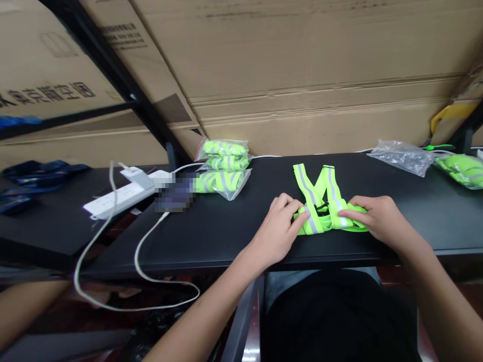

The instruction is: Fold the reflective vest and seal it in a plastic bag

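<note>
A neon-yellow reflective vest [319, 201] with silver stripes lies folded on the black table [226, 241], its straps pointing away from me. My left hand [277, 229] grips its left side, and my right hand [377, 218] holds its right side. Three clear bags of folded neon vests [222, 168] are stacked to the left of my hands. Near the right end, an empty-looking clear plastic bag [402, 157] lies next to another bagged neon vest [462, 170].
A white power strip [116, 193] and a pixelated phone [175, 191] lie on the table at left, with a white cable [139, 269] looping over the front edge. Cardboard boxes [302, 60] stand behind the table. Another person's forearm [30, 306] shows at lower left.
</note>
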`<state>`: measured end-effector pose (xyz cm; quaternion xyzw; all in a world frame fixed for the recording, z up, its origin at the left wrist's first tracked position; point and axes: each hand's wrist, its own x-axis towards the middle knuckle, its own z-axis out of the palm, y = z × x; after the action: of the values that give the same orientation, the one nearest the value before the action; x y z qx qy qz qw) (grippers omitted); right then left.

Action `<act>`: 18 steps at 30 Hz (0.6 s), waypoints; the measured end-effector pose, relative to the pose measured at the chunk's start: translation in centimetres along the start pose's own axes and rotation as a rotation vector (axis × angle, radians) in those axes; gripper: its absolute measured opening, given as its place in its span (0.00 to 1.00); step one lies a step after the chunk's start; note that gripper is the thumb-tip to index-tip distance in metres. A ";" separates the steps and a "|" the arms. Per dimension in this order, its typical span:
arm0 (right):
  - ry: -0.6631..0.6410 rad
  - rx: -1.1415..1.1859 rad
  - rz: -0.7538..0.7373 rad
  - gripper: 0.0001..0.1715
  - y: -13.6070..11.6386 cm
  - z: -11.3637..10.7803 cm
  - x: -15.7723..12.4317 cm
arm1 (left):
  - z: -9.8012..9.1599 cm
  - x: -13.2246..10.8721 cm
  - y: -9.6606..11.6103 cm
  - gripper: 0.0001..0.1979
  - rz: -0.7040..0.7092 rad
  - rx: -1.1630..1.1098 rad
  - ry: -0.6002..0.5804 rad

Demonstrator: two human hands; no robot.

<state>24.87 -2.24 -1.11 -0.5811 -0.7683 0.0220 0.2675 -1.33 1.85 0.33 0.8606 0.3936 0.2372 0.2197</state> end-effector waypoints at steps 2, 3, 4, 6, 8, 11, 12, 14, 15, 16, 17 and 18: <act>-0.072 0.062 0.078 0.36 0.4 -0.2 1.0 | 0.2 1.0 -0.1 0.16 0.041 0.137 -0.036; -0.098 0.082 0.107 0.37 0.5 -0.3 1.5 | 0.3 1.6 -0.1 0.17 0.050 0.200 -0.053; -0.124 0.095 0.128 0.37 0.7 -0.4 2.0 | 0.5 2.1 -0.2 0.17 0.049 0.249 -0.062; -0.163 0.066 0.123 0.37 1.0 -0.2 2.8 | 1.0 3.0 -0.3 0.16 0.041 0.303 -0.066; -0.147 -0.061 0.059 0.37 1.3 0.2 3.5 | 1.4 3.7 -0.4 0.16 0.030 0.339 -0.066; -0.034 -0.269 -0.009 0.36 1.2 1.3 3.9 | 1.9 4.4 -0.3 0.14 -0.022 0.400 -0.040; 0.011 -0.312 -0.011 0.35 1.0 1.6 3.9 | 2.0 4.5 -0.2 0.12 -0.041 0.420 -0.018; 0.092 -0.376 -0.024 0.32 0.5 2.0 3.7 | 2.1 4.7 0.2 0.10 -0.046 0.460 0.026; 0.124 -0.405 -0.040 0.30 0.1 2.0 3.5 | 2.2 4.7 0.4 0.10 -0.027 0.479 0.035; 0.149 -0.428 -0.058 0.30 -0.2 2.0 3.3 | 2.2 4.6 0.6 0.10 0.007 0.495 0.031; 0.165 -0.447 -0.075 0.30 -0.5 1.9 3.1 | 2.2 4.5 0.8 0.10 0.047 0.508 0.016; 0.178 -0.462 -0.088 0.30 -0.7 1.8 2.8 | 2.2 4.2 0.9 0.11 0.088 0.517 -0.005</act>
<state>22.96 0.55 -1.29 -0.5924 -0.7509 -0.2173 0.1949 2.92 4.19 0.10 0.9049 0.4029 0.1359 -0.0171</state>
